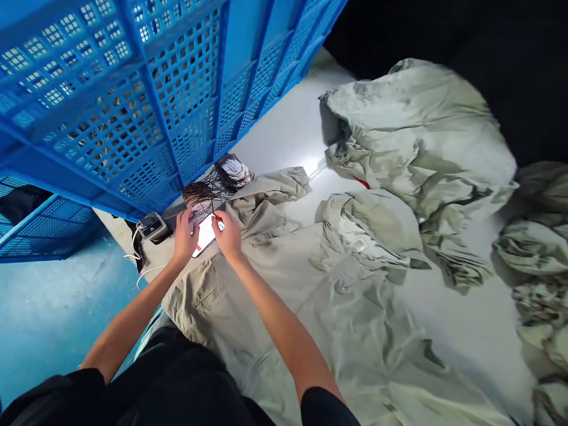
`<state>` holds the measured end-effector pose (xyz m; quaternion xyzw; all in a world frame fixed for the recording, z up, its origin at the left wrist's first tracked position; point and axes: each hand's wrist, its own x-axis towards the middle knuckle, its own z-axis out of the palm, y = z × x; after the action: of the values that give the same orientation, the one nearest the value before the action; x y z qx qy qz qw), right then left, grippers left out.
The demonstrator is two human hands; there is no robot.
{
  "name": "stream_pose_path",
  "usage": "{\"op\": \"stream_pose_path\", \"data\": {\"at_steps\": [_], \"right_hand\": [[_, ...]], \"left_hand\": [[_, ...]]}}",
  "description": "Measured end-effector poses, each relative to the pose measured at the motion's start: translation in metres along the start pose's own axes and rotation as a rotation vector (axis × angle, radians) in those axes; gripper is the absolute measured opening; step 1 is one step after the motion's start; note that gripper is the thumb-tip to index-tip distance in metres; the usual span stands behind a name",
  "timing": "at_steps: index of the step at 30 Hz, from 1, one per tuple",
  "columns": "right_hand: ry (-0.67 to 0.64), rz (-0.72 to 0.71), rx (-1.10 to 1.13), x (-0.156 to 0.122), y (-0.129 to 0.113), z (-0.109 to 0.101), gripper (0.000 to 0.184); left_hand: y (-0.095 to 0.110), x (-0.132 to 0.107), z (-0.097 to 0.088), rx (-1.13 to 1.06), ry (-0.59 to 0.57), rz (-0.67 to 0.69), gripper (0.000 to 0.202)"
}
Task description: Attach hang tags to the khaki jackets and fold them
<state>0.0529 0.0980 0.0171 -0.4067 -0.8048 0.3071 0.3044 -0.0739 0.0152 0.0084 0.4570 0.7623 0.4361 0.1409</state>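
Both hands are close together over the near end of the table. Between them lies a flat white rectangle [205,236] with a red patch at its lower end; whether it is a phone or a card I cannot tell. My left hand [185,235] is at its left edge, fingers curled in, their grip unclear. At its upper right edge, my right hand [229,237] pinches with thumb and forefinger; a small dark and light bit shows at the tips. Just beyond, a tangle of dark strings [204,190] carries pale tags [236,169]. Khaki garments [269,265] spread under and beside my right forearm.
A tall blue perforated crate wall [188,63] rises along the left. A small dark device with a display [154,227] and white cord stands beside my left hand. Heaped pale garments [422,132] lie across the white table [292,123]. A blue crate [25,235] rests on the floor.
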Motion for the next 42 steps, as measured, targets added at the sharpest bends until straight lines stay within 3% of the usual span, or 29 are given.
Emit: {"op": "stream_pose_path", "data": {"at_steps": [6, 11, 15, 19, 22, 26, 30, 34, 42], "right_hand": [[0.042, 0.043, 0.041, -0.018, 0.009, 0.001, 0.030], [0.070, 0.095, 0.039, -0.034, 0.020, -0.009, 0.033], [0.086, 0.133, 0.075, -0.044, 0.027, -0.019, 0.032], [0.112, 0.165, 0.132, -0.058, 0.025, -0.035, 0.032], [0.144, 0.159, 0.186, -0.071, 0.015, -0.057, 0.032], [0.228, 0.224, 0.315, -0.090, 0.003, -0.096, 0.036], [0.171, 0.425, 0.562, -0.118, 0.007, -0.131, 0.049], [0.114, 0.613, 0.876, -0.148, 0.019, -0.148, 0.061], [0.366, 0.783, 1.096, -0.188, 0.042, -0.170, 0.045]], "left_hand": [[-0.007, 0.026, 0.002, -0.011, 0.072, -0.061, 0.033], [-0.005, 0.031, -0.001, 0.011, 0.092, -0.017, 0.027], [0.007, 0.026, -0.011, 0.009, 0.129, 0.092, 0.023], [0.033, 0.016, -0.029, 0.017, 0.139, 0.269, 0.013], [0.058, 0.002, -0.039, -0.100, -0.002, 0.334, 0.011], [0.087, -0.022, -0.030, -0.312, -0.269, 0.242, 0.019], [0.107, -0.040, 0.004, -0.533, -0.522, 0.099, 0.032], [0.122, -0.055, 0.042, -0.689, -0.810, -0.054, 0.043], [0.150, -0.087, 0.099, -0.809, -1.134, -0.171, 0.043]]}}
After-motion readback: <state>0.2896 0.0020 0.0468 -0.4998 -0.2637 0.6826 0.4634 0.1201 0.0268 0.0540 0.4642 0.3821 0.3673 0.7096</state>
